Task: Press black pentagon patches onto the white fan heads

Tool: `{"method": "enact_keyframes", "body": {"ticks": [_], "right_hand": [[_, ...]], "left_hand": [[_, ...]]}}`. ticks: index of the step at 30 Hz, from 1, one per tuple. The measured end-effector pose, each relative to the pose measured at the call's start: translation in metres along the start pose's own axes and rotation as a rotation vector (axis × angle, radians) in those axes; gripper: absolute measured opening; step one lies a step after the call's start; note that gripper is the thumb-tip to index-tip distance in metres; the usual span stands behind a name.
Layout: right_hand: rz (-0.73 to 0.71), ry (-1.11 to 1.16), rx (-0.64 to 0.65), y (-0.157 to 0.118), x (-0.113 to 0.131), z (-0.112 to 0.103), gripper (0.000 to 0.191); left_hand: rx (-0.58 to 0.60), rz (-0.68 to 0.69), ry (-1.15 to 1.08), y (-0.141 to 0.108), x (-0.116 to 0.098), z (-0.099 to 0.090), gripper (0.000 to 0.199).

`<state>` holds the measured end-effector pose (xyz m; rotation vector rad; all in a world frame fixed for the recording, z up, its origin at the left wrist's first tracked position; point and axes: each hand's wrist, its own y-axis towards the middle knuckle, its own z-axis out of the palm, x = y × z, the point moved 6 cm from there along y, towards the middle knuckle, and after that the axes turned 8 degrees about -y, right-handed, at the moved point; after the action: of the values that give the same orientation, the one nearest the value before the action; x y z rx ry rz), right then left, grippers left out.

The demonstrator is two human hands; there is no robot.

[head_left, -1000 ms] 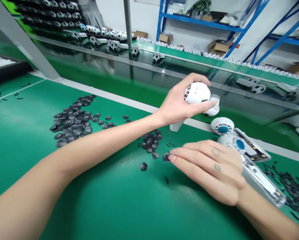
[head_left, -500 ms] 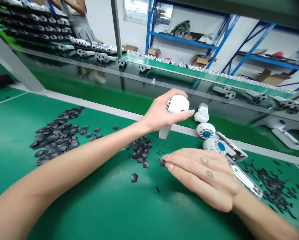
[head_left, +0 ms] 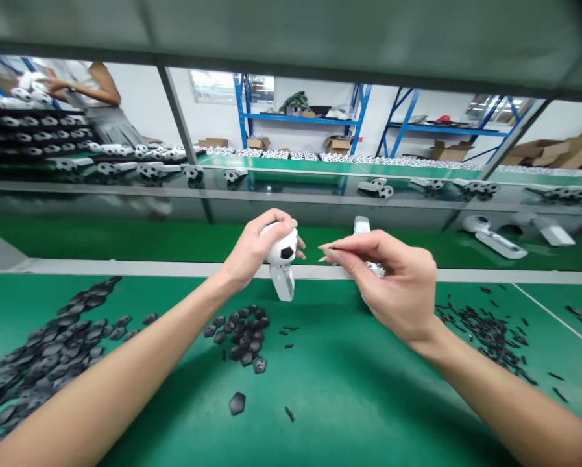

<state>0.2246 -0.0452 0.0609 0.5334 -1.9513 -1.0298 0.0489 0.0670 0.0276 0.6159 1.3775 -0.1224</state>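
My left hand [head_left: 252, 251] is wrapped round the ball-shaped head of a white handheld fan [head_left: 283, 283], whose handle points down. One black pentagon patch sits on the white head. To the right, apart from the fan, my right hand [head_left: 395, 279] pinches a small black pentagon piece [head_left: 333, 248], mostly covered by thumb and fingers. Below the fan lies a small heap of black pentagon pieces [head_left: 246, 334]. A single pentagon piece [head_left: 237, 403] lies nearer to me. Behind my right hand another white fan [head_left: 361, 224] is partly hidden.
A large pile of black pentagons [head_left: 52, 350] lies left; thin black strips [head_left: 490, 334] are scattered right. Beyond the table's pale edge [head_left: 125, 267], more white fans [head_left: 494, 239] rest on the green surface. At far left a person [head_left: 96, 97] stands beside racks of football-patterned fans.
My right hand has lifted the black pentagon piece off the table up beside the fan. My left hand has turned the fan, so a black patch now shows. The view has shifted.
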Motion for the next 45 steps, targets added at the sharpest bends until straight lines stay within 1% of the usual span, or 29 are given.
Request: {"method": "enact_keyframes", "body": {"ticks": [1,2,4,5,6,7,10,12,14,15,17,18,19,20,21,23,24,25,27,31,33,35,40,45], "right_hand": [[0.081,0.059,-0.004,0.001,-0.006,0.001,0.007],[0.145,0.117,0.003,0.001,-0.01,0.003,0.006],[0.196,0.188,0.026,0.0,-0.014,0.007,0.006],[0.174,0.189,0.029,-0.001,-0.012,0.007,0.007],[0.111,0.162,0.025,-0.001,-0.008,0.005,0.007],[0.012,0.105,0.012,-0.001,-0.002,0.002,0.009],[-0.38,-0.177,-0.055,-0.007,0.022,-0.01,0.019],[-0.578,-0.344,-0.091,-0.013,0.033,-0.015,0.024],[-0.679,-0.423,-0.105,-0.016,0.037,-0.018,0.024],[-0.702,-0.435,-0.099,-0.017,0.038,-0.018,0.023],[-0.695,-0.393,-0.068,-0.017,0.038,-0.015,0.018],[-0.658,-0.328,-0.054,-0.016,0.038,-0.013,0.016],[-0.581,-0.238,-0.037,-0.013,0.036,-0.011,0.015],[-0.46,-0.13,-0.015,-0.01,0.032,-0.009,0.014],[-0.301,-0.01,0.017,-0.007,0.026,-0.004,0.013],[0.059,0.231,0.117,-0.005,0.011,0.009,0.011],[0.217,0.339,0.175,-0.008,0.005,0.017,0.014],[0.339,0.434,0.221,-0.01,0.002,0.023,0.02],[0.485,0.566,0.289,-0.014,0.0,0.032,0.029],[0.616,0.654,0.41,-0.015,-0.002,0.036,0.033],[0.662,0.68,0.484,-0.015,-0.003,0.037,0.033],[0.695,0.708,0.539,-0.015,-0.004,0.038,0.035],[0.771,0.75,0.562,-0.018,-0.007,0.041,0.041],[0.895,0.792,0.562,-0.024,-0.006,0.045,0.05]], "left_hand": [[0.008,-0.026,-0.041,0.0,0.001,0.001,0.034],[0.008,-0.022,-0.062,-0.002,0.001,0.003,0.033],[-0.016,0.08,-0.042,-0.007,-0.004,0.007,0.032],[-0.034,0.155,-0.011,-0.012,-0.007,0.01,0.032],[-0.053,0.234,0.029,-0.017,-0.011,0.013,0.033],[-0.07,0.308,0.072,-0.023,-0.014,0.016,0.035],[-0.128,0.468,0.213,-0.038,-0.02,0.021,0.038],[-0.156,0.558,0.302,-0.046,-0.025,0.021,0.039],[-0.147,0.664,0.368,-0.05,-0.03,0.021,0.037],[-0.129,0.715,0.384,-0.051,-0.033,0.022,0.035],[-0.094,0.813,0.384,-0.053,-0.037,0.024,0.031],[-0.082,0.856,0.38,-0.053,-0.038,0.025,0.03],[-0.072,0.891,0.379,-0.053,-0.039,0.025,0.028],[-0.06,0.918,0.381,-0.054,-0.04,0.026,0.027],[-0.051,0.941,0.383,-0.054,-0.04,0.027,0.027],[-0.037,0.948,0.394,-0.054,-0.039,0.027,0.027],[-0.035,0.952,0.399,-0.053,-0.038,0.027,0.028],[-0.035,0.966,0.404,-0.054,-0.038,0.027,0.027],[-0.028,1.015,0.427,-0.055,-0.04,0.029,0.026],[0.024,1.135,0.498,-0.057,-0.049,0.037,0.022],[0.06,1.15,0.514,-0.057,-0.053,0.04,0.019],[0.095,1.131,0.522,-0.057,-0.056,0.041,0.017],[0.192,1.069,0.554,-0.057,-0.06,0.043,0.012],[0.247,1.069,0.578,-0.059,-0.063,0.048,0.006]]}}
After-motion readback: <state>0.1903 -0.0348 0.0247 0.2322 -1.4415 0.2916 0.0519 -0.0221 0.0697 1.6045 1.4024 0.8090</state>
